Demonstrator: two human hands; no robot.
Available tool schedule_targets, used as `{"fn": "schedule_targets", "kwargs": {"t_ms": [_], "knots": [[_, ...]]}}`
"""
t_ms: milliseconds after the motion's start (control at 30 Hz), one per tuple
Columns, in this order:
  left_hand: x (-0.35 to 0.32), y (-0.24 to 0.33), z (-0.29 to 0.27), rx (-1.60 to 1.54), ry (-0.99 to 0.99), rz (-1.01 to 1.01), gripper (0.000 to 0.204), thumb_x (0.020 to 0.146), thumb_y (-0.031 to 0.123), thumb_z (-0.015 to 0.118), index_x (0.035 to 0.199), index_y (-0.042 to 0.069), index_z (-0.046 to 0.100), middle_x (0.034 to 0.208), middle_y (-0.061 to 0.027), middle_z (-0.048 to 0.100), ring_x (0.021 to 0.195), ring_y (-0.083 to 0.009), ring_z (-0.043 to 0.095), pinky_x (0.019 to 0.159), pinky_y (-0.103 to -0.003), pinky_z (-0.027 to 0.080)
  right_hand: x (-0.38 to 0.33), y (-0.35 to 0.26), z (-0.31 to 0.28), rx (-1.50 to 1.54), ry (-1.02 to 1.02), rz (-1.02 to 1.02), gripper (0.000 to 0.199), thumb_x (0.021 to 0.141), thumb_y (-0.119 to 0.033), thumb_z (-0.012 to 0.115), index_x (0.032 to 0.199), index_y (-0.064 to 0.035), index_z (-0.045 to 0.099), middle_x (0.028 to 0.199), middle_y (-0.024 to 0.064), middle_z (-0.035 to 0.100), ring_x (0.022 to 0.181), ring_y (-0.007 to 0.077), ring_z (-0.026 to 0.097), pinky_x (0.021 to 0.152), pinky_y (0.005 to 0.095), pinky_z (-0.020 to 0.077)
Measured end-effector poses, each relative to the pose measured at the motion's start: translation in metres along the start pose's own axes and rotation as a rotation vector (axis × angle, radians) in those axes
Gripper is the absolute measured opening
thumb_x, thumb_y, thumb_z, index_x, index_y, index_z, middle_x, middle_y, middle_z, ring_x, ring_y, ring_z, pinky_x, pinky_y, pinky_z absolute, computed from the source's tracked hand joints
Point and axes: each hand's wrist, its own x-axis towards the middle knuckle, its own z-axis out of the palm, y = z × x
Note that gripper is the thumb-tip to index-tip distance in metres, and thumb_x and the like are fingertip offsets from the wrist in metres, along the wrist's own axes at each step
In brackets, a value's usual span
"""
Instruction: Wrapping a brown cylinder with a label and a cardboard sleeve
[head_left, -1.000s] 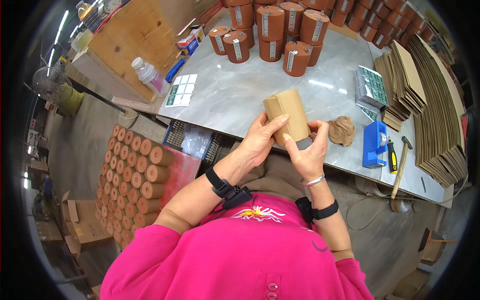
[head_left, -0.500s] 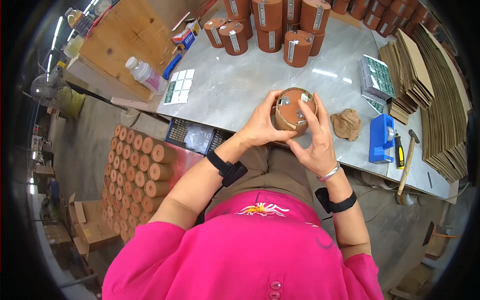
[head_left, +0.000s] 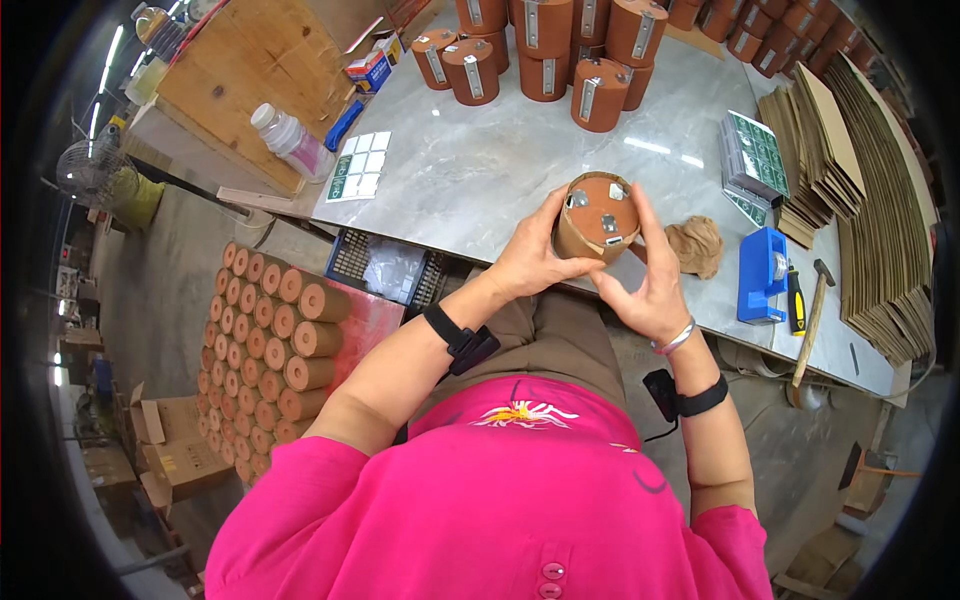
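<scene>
Between both my hands is a terracotta-coloured cylinder (head_left: 602, 205) with a brown cardboard band wrapped around its side. Small metal tabs show on its round top face. My left hand (head_left: 535, 245) grips the band from the left, thumb along the near side. Around the right side curl the fingers of my right hand (head_left: 652, 285), its thumb close to the left one. The cylinder sits at the near edge of the grey marbled table (head_left: 480, 160); whether it touches the tabletop I cannot tell. A crumpled brown cloth (head_left: 695, 247) lies just right of my right hand.
Finished-looking cylinders with metal strips (head_left: 600, 95) stand stacked at the back. To the right are a blue tape dispenser (head_left: 762, 277), a yellow-black screwdriver (head_left: 796, 303), a hammer (head_left: 812, 335) and cardboard stacks (head_left: 885, 230). Label sheets (head_left: 358, 167) lie left; cardboard-wrapped cylinders (head_left: 265, 345) are piled below.
My right index finger has come off the cylinder's top face and now lies along its right side. The cylinder has turned a little, its metal tabs in new positions.
</scene>
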Motion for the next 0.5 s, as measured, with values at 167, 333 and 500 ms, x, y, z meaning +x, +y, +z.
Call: {"fn": "schedule_targets", "kwargs": {"t_ms": [167,333,500], "knots": [[0.004,-0.003,0.006,-0.055,-0.017,-0.021,0.093,0.071,0.018,0.086,0.147,0.004,0.034,0.133,-0.0173,0.057,0.127,-0.0267,0.054,0.107,-0.037,0.042,0.001,0.009,0.008,-0.024,0.154,0.169,0.093,0.067,-0.023,0.088,0.142,0.0057,0.042,0.131,0.0249,0.057,0.120,0.0380,0.058,0.100,0.0419,0.0478],[0.002,-0.005,-0.002,-0.115,-0.065,-0.043,0.086,0.074,0.015,0.083,0.145,0.002,0.036,0.133,-0.0147,0.057,0.124,-0.0237,0.054,0.104,-0.037,0.044,0.006,0.003,0.010,-0.028,0.187,0.178,0.086,0.067,-0.026,0.088,0.135,0.0040,0.047,0.125,0.0259,0.061,0.116,0.0378,0.061,0.098,0.0417,0.0491],[0.005,0.021,0.005,-0.103,-0.089,-0.070,0.084,0.071,0.019,0.085,0.141,0.002,0.042,0.131,-0.0112,0.057,0.121,-0.0207,0.056,0.103,-0.037,0.045,-0.008,-0.010,0.004,0.143,0.267,0.323,0.086,0.073,-0.029,0.084,0.138,0.0090,0.042,0.122,0.0275,0.062,0.113,0.0367,0.064,0.097,0.0407,0.0500]]}}
